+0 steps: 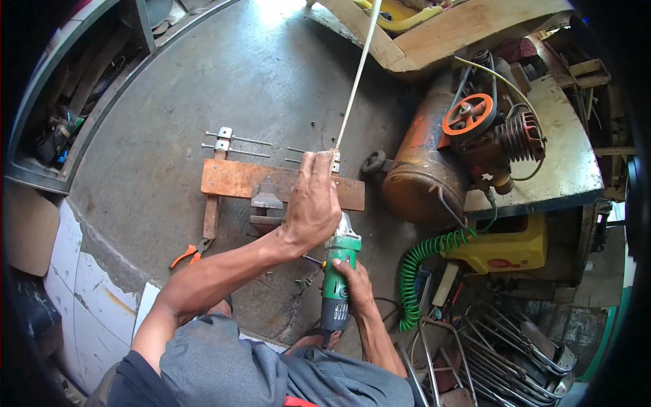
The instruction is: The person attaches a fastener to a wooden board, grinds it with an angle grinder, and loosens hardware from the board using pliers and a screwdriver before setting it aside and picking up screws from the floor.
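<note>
A long, reddish-brown wooden plank (234, 178) is placed crosswise, just beyond the left hand (313, 203) and partly hidden by it. By the plank, to the left of the vise, a narrow wooden bar (211, 218) is seen, with silvery metal blocks with long bolts (222, 144) at its far end. Near the left fingertips, a small rusty metal fitting (336, 161) is seen, and from it a thin, pale rod (358, 81) is extended away. The left hand is laid over the plank with its fingers nearly straight; whether the fitting is gripped cannot be told. By the right hand (357, 281), a green and black angle grinder (339, 271) is grasped around its body, with its head close to the left palm. A grey metal vise (266, 198) is situated left of the left hand.

It is judged that work with the grinder is in hand at the fitting; for this, a steady plank and fingers kept away from the disc are called for.

Farther left, orange-handled pliers (191, 254) are left on the grey floor (156, 115).
</note>
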`<state>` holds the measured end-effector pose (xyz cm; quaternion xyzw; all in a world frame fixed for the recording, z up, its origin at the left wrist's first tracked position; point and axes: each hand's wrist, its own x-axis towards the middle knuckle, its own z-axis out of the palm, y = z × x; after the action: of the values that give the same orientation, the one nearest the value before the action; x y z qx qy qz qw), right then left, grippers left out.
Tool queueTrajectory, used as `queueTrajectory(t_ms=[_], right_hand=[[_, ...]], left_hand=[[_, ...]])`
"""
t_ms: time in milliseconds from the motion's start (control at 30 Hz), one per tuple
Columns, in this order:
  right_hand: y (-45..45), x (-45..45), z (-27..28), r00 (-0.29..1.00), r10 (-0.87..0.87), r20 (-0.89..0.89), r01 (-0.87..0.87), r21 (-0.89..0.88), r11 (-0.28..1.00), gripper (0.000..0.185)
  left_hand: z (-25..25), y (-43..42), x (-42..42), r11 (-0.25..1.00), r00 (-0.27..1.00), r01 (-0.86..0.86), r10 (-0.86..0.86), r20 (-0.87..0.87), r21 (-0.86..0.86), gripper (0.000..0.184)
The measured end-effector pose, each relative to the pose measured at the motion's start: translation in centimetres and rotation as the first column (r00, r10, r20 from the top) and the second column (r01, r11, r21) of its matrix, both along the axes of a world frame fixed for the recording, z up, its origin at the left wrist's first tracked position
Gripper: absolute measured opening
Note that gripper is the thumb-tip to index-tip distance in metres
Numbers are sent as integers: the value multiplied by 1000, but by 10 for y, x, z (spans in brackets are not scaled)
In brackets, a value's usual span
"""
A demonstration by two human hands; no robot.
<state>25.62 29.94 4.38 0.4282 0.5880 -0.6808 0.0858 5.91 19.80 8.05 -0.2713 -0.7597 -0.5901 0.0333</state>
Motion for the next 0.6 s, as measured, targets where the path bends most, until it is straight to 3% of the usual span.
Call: queueTrajectory(t_ms=[600], right_hand=[[-8,-9,13,1000,-10,20,10,-3,1000,42]], left_hand=[[-1,5,-1,999,1000,-11,10,22,39,36]])
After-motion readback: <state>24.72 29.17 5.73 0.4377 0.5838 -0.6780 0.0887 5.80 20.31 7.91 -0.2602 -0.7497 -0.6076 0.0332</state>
